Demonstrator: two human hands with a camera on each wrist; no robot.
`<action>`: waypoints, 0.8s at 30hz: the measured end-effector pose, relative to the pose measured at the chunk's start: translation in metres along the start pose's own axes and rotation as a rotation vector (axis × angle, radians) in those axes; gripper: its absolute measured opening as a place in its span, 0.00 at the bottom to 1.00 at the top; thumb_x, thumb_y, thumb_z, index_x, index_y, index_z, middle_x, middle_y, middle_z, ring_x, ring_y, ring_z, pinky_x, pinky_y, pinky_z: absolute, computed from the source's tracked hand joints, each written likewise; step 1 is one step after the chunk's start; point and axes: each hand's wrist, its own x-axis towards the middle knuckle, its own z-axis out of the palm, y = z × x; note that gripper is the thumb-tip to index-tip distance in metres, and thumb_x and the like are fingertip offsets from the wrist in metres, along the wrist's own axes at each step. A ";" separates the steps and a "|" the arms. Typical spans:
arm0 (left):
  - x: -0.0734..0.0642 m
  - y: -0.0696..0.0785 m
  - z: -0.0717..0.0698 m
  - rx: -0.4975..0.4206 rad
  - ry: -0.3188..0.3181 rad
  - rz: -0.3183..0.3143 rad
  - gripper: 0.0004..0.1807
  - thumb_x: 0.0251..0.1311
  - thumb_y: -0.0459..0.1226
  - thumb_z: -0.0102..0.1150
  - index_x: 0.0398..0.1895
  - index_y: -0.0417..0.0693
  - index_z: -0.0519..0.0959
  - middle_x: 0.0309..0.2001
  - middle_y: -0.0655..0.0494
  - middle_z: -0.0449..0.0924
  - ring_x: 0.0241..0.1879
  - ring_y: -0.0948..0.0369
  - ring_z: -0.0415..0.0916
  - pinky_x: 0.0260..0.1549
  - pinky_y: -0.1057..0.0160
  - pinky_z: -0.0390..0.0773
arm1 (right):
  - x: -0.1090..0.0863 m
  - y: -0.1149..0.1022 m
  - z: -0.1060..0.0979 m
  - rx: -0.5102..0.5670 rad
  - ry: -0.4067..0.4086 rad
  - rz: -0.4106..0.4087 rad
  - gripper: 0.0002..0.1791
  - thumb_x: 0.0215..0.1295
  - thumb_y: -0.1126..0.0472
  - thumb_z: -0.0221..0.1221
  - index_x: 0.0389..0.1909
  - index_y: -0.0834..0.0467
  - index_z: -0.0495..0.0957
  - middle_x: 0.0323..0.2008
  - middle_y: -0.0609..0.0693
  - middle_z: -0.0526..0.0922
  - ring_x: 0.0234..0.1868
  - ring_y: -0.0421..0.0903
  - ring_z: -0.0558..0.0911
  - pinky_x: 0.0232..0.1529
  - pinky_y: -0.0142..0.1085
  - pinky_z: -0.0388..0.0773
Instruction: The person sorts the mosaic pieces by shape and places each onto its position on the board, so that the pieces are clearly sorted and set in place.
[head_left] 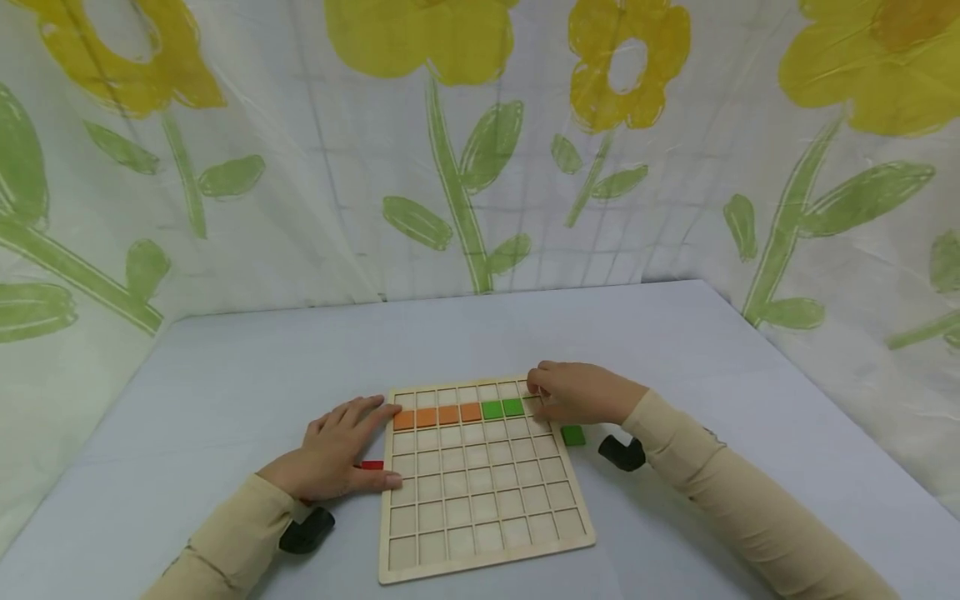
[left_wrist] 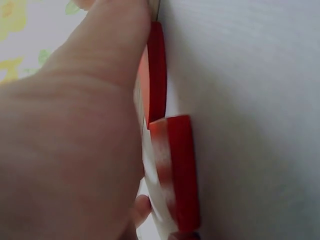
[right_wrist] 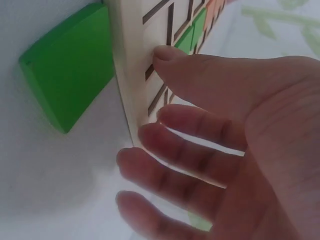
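A wooden grid board (head_left: 453,485) lies on the table. In its second row from the far side sit several orange tiles (head_left: 426,417), followed by two green tiles (head_left: 492,409). My left hand (head_left: 333,458) rests along the board's left edge, fingers spread, thumb lower down at the rim. Red tiles (left_wrist: 185,172) lie on the table beneath that hand, partly hidden by it in the head view. At the far right corner, my right hand (head_left: 588,392) has its thumb (right_wrist: 170,54) over a board cell and its fingers loosely bent by the edge, holding nothing.
A loose green tile (head_left: 573,435) lies just right of the board. Dark wrist-worn devices (head_left: 307,531) hang under both forearms. A flower-patterned cloth (head_left: 360,167) rises behind the white table (head_left: 247,375).
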 end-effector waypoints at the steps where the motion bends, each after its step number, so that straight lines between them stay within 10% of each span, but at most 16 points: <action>1: 0.000 0.000 0.000 0.004 -0.002 -0.006 0.51 0.48 0.71 0.55 0.72 0.55 0.57 0.71 0.43 0.53 0.68 0.37 0.50 0.54 0.29 0.53 | 0.000 0.000 0.000 0.002 -0.011 0.014 0.13 0.65 0.51 0.60 0.46 0.52 0.76 0.38 0.41 0.75 0.34 0.38 0.74 0.39 0.35 0.74; 24: 0.000 0.006 -0.009 0.041 -0.054 -0.019 0.52 0.48 0.71 0.55 0.71 0.52 0.57 0.72 0.44 0.52 0.69 0.38 0.50 0.56 0.30 0.55 | -0.024 0.017 -0.014 0.085 -0.125 0.080 0.10 0.63 0.53 0.62 0.40 0.52 0.75 0.35 0.42 0.75 0.34 0.40 0.73 0.36 0.35 0.72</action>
